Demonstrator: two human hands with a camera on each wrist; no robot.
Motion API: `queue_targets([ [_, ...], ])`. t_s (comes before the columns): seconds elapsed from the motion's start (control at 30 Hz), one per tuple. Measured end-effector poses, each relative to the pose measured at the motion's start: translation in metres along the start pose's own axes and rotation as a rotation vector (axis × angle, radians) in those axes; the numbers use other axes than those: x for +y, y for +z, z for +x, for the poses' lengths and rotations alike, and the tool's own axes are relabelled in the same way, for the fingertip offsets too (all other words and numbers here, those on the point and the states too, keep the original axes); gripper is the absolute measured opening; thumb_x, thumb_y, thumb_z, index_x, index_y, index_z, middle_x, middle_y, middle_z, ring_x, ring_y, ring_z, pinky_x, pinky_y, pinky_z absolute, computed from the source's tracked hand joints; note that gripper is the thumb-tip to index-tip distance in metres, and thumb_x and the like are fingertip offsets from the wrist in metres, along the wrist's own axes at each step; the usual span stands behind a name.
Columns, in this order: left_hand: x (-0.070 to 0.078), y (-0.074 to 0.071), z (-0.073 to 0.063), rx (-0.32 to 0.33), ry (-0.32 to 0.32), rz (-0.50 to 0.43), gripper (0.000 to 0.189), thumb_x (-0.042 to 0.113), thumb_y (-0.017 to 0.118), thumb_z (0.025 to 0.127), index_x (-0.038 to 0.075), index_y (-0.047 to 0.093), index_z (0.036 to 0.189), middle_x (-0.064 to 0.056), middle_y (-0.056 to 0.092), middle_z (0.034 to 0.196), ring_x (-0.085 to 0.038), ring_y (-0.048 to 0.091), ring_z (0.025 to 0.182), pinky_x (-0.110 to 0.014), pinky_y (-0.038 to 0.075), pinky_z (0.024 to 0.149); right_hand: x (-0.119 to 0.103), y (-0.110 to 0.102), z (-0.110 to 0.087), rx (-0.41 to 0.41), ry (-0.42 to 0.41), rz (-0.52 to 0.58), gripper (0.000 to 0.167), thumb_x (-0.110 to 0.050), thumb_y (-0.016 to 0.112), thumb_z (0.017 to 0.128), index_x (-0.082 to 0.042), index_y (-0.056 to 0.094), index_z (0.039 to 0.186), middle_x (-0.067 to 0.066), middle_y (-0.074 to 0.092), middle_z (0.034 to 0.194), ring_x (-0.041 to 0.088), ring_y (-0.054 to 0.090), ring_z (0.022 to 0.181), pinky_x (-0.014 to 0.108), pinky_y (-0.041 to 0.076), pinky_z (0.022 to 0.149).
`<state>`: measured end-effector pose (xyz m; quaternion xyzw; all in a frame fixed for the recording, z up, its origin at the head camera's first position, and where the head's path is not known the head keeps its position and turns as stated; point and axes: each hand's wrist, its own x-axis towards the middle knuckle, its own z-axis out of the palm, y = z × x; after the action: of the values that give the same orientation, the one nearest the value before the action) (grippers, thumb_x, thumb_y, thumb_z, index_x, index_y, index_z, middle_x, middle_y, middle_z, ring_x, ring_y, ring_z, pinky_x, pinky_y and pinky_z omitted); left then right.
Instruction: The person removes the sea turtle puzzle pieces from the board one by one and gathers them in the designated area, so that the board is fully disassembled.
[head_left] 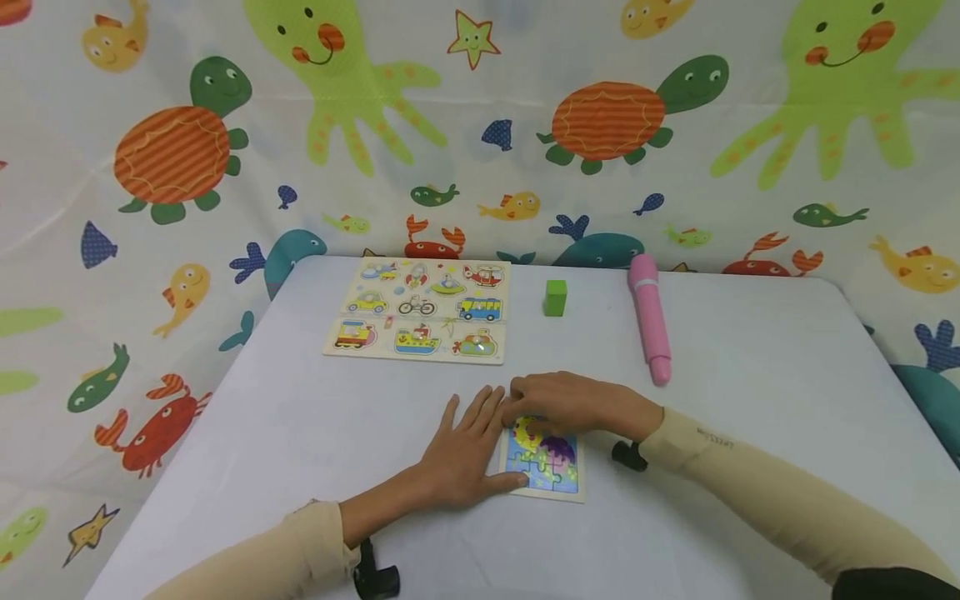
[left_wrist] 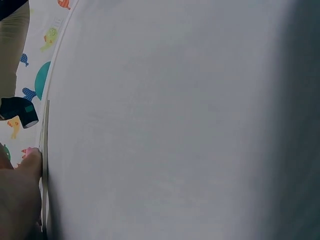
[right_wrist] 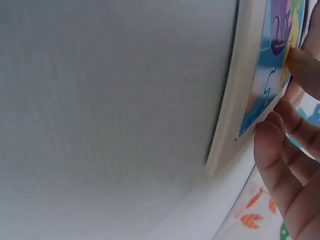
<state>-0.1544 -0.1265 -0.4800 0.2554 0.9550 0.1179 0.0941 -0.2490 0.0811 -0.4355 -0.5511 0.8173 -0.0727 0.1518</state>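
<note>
A small framed jigsaw puzzle [head_left: 557, 475] with a blue, yellow and purple picture lies flat on the white table. My left hand [head_left: 459, 462] rests along its left side, fingers spread and straight, the thumb touching the lower left edge. Over the far part of the puzzle bends my right hand [head_left: 566, 402], hiding its top. In the right wrist view, the right thumb [right_wrist: 304, 70] touches the picture, and curled fingers [right_wrist: 270, 140] hold the edge of the pale wooden frame [right_wrist: 227, 125]. In the left wrist view only part of the left hand [left_wrist: 20, 195] shows.
A wooden peg board [head_left: 382, 333] with vehicle pictures lies behind the left hand. A green block [head_left: 555, 298] stands at the back, and a thick pink pen-shaped object [head_left: 651, 321] lies right of it. A sea-animal print cloth [head_left: 465, 125] hangs behind the table.
</note>
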Motion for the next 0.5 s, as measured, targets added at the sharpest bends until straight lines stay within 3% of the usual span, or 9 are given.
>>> queue_targets([
  [0.4,-0.0007,0.0023,-0.0014,-0.019,0.004,0.064,0.104,0.076,0.042,0.095,0.005,0.012,0.164,-0.013,0.004,0.171,-0.029,-0.002,0.158,-0.064,0.002,0.12,-0.0033,-0.0012,0.0098,-0.049,-0.014,-0.134,0.029,-0.016,0.073,0.096,-0.031,0.07,0.12,-0.004,0.055,0.108,0.01,0.055,0.091,0.026,0.049,0.072],
  [0.5,-0.0001,0.0016,0.0,-0.034,0.0,0.074,0.102,0.076,0.042,0.095,0.006,0.013,0.164,-0.013,0.003,0.171,-0.028,-0.003,0.157,-0.063,0.001,0.121,-0.0026,-0.0006,0.009,-0.044,-0.027,-0.142,0.028,-0.016,0.072,0.097,-0.031,0.068,0.12,-0.003,0.055,0.114,0.011,0.055,0.096,0.024,0.05,0.072],
])
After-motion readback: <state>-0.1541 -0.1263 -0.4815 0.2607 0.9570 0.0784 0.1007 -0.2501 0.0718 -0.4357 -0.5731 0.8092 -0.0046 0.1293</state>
